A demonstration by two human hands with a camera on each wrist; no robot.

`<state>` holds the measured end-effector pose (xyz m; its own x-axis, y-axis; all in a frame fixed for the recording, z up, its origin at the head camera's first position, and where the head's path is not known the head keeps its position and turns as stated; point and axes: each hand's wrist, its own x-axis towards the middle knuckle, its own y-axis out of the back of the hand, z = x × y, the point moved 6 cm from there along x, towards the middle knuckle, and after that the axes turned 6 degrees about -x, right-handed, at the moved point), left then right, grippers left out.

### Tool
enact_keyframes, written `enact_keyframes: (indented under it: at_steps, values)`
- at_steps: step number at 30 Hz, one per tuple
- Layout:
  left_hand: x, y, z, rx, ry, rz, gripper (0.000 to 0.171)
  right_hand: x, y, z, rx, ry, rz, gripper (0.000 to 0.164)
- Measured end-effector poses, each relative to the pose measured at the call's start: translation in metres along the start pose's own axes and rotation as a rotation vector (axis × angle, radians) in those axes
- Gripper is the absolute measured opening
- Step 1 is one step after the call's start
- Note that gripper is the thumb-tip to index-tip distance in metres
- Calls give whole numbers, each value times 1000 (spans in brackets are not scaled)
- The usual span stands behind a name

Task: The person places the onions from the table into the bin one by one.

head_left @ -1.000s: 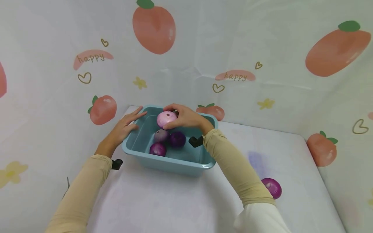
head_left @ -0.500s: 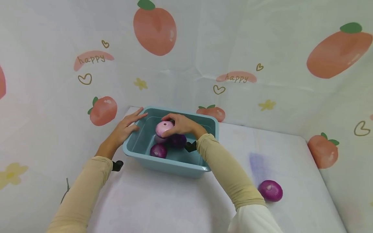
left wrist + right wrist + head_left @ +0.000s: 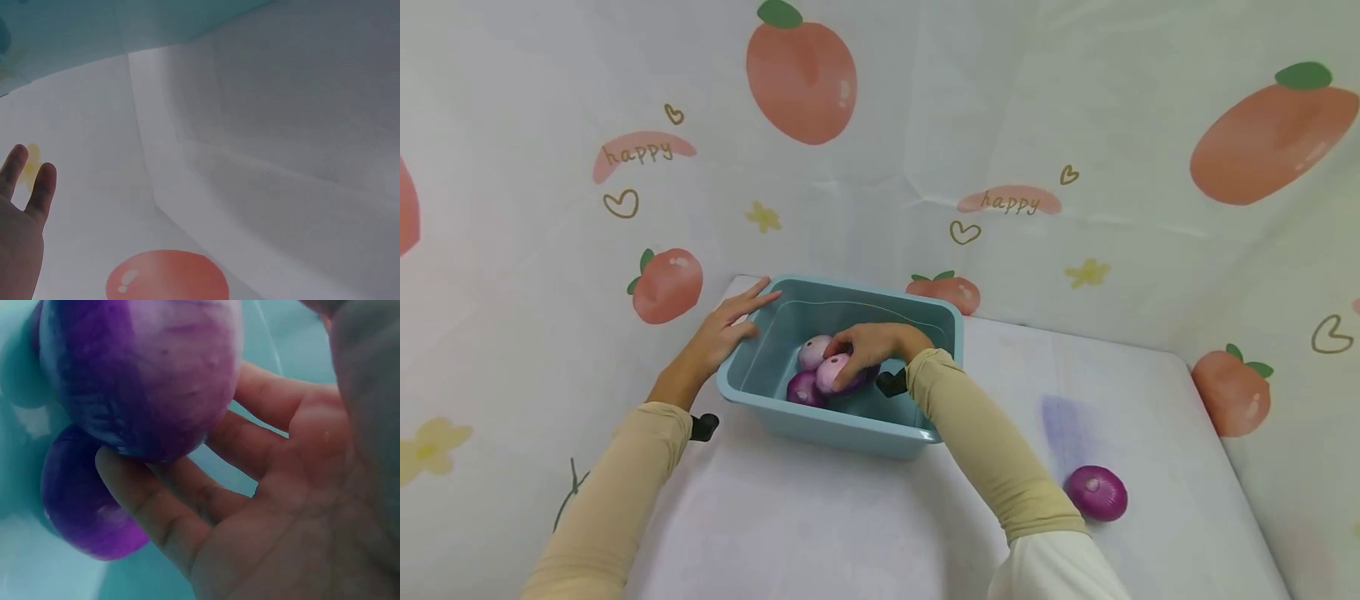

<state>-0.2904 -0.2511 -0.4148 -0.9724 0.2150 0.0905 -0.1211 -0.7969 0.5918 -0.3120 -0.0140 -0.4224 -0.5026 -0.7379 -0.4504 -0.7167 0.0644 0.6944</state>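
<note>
Inside a blue plastic basin (image 3: 842, 435), my right hand (image 3: 883, 339) grips a pale pink-purple onion (image 3: 830, 375) between thumb and fingers. Around it lie another pale onion (image 3: 812, 352) behind and a purple onion (image 3: 805, 388) at front left. A dark purple onion is mostly hidden by the hand. In the right wrist view, curved fingers support the held onion (image 3: 169, 369) close over a second onion (image 3: 87, 494). My left hand (image 3: 721, 337) rests at the basin's left rim, fingers extended and spread; the left wrist view shows two straight fingers (image 3: 44, 190).
One purple onion (image 3: 1097, 493) lies on the white-covered table (image 3: 820, 525), right of the basin. A printed fabric backdrop (image 3: 880, 167) with fruit drawings rises behind and at both sides, close to the basin's back edge.
My right hand has lowered the pale onion deeper into the basin, then shifted it forward and slightly right among the others. My left hand has stayed at the rim.
</note>
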Motion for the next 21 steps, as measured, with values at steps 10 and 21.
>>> enact_keyframes:
  at_steps: [10, 21]
  values:
    - [1, 0, 1, 1, -1, 0, 63, 1, -4, 3, -23, -31, -43, 73]
    - [0, 1, 2, 1, -3, 9, 63, 0, -7, 4, 58, -44, -69, 74]
